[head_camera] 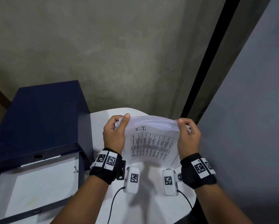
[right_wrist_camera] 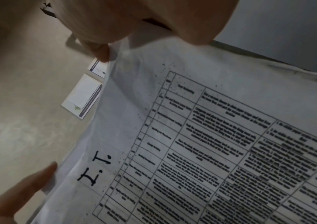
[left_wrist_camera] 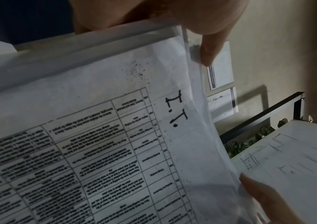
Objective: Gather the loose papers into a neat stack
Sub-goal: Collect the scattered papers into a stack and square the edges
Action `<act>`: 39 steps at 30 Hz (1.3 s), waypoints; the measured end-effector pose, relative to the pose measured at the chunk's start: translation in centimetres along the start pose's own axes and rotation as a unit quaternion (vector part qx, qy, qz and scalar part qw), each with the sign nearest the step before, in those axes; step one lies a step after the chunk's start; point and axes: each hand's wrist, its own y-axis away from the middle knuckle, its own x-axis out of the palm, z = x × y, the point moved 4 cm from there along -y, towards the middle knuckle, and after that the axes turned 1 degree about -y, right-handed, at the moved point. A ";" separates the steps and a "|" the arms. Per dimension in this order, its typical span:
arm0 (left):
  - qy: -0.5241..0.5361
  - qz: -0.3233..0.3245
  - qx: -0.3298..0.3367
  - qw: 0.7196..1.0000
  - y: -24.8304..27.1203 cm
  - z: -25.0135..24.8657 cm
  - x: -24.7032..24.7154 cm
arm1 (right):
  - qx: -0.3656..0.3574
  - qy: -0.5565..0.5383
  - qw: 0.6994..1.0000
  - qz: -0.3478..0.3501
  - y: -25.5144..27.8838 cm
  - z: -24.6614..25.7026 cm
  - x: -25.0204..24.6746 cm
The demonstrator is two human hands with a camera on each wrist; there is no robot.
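Grip: left hand [head_camera: 114, 131] and right hand [head_camera: 188, 135] pinch paper stack [head_camera: 151, 143] side edges
Handling: light, floppy; sags between grips

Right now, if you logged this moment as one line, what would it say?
step: squaring stack | left hand: grips papers | right hand: grips papers | papers: upright over white table | blue box file: beside
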 end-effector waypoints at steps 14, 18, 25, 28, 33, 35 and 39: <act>0.041 0.094 0.045 0.994 -0.1 1.4 -1.3 | -0.009 -0.031 0.996 0.086 0.6 -1.1 -1.1; 0.073 0.194 -0.053 0.977 0.1 5.0 -2.4 | 0.039 -0.072 0.983 0.163 1.9 -3.8 -2.5; -0.016 0.149 -0.112 0.982 0.5 6.7 -2.1 | 0.111 -0.053 0.988 0.093 2.6 -5.9 -2.6; -0.046 0.142 -0.106 0.983 0.6 6.4 -1.8 | 0.103 -0.046 0.990 0.080 2.3 -5.8 -2.5; -0.033 0.157 -0.110 0.981 -0.2 6.8 -1.9 | 0.107 0.010 0.993 0.058 1.9 -6.1 -2.8; -0.050 0.168 -0.118 0.978 -0.1 7.0 -1.9 | 0.117 0.044 0.989 0.079 2.1 -6.7 -2.5; -0.087 0.148 -0.105 0.980 0.7 7.0 -1.1 | 0.120 0.073 0.983 0.118 3.2 -6.2 -1.0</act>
